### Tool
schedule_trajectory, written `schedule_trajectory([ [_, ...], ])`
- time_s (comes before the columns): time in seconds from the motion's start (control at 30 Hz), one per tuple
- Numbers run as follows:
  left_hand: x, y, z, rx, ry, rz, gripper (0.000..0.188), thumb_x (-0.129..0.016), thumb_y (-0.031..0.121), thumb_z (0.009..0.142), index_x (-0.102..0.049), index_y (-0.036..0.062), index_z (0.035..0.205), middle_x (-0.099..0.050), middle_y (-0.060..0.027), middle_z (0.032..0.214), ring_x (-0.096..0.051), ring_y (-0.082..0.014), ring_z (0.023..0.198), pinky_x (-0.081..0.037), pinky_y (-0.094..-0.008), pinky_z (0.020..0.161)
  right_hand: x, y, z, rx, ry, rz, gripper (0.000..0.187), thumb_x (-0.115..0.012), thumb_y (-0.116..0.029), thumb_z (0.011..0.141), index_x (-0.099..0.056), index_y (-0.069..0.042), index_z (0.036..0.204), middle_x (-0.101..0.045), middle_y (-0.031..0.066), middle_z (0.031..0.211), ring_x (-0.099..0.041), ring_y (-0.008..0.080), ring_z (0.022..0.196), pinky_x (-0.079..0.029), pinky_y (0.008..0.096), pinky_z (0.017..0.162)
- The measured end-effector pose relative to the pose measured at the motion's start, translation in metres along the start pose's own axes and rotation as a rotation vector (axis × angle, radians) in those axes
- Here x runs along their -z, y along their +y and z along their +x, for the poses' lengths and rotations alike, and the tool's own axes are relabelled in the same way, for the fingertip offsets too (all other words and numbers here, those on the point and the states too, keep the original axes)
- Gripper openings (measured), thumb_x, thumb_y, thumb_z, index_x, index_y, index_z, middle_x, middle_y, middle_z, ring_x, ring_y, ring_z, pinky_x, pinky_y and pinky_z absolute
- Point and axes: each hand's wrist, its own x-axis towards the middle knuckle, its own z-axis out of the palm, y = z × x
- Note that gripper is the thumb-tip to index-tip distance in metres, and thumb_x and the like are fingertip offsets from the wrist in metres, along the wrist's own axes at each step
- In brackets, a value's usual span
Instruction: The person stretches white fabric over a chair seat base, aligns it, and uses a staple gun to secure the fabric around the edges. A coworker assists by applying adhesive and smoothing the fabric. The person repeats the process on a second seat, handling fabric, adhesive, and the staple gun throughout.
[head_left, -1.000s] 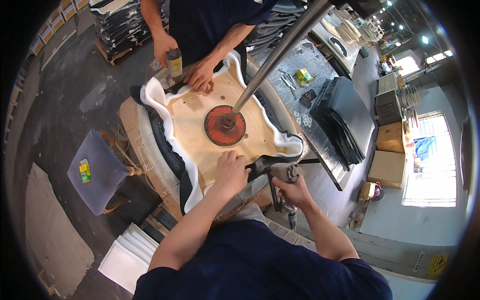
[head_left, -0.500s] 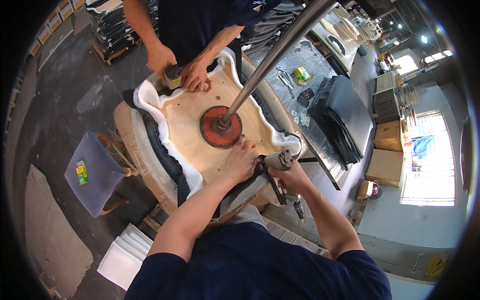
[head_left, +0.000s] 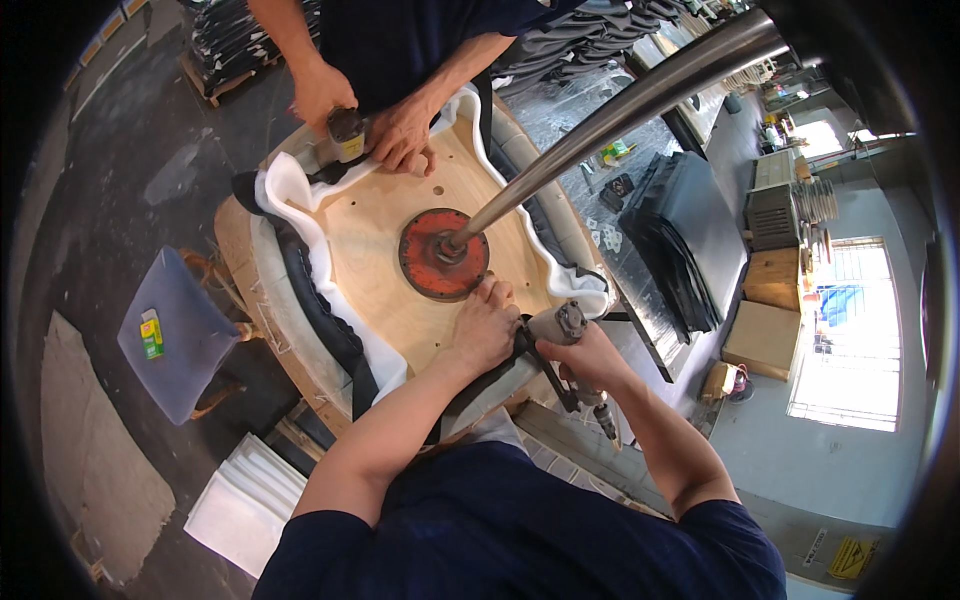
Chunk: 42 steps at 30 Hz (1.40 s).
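Note:
A plywood seat board (head_left: 370, 235) lies with white padding (head_left: 318, 250) and black cover fabric (head_left: 325, 310) round its edge. A round red plate (head_left: 420, 262) and steel rod (head_left: 560, 150) press on its middle. At the near edge my left hand (head_left: 485, 328) has curled fingers closed on the black fabric, partly hiding it. My right hand (head_left: 588, 362) grips a pneumatic staple gun (head_left: 556, 325), its nose close to my left hand at the board's edge. Across the board, a co-worker's hand (head_left: 325, 95) holds another staple gun (head_left: 346, 135); their other hand (head_left: 402, 135) presses the far edge.
To the left stands a stool (head_left: 180, 340) with a small green and yellow box (head_left: 151, 335). White sheets (head_left: 245, 500) lie below it. On the right a metal-topped table (head_left: 600, 130) bears stacked black sheets (head_left: 690, 235). The rod slants across the upper right.
The view has shifted slightly, and the rod looks thicker and leans further right. The co-worker's staple gun has tilted a little. My hands keep nearly the same place on the board.

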Motion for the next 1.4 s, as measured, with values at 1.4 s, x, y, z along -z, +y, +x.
schedule_trajectory([
  [1.4,0.016,-0.034,0.036,-0.377,-0.169,-0.025,0.015,-0.083,0.015,0.079,-0.074,0.0082,0.088,-0.06,-0.0124,0.119,-0.056,-0.0371,0.125,-0.042,-0.052,0.119,-0.039,-0.014,-0.022,0.12,0.041,0.201,0.028,-0.084,-0.021,0.099,-0.074,-0.002,0.116,-0.069,0.0008,0.077,-0.061,0.0094,0.056,-0.049,0.0302,0.05],
])
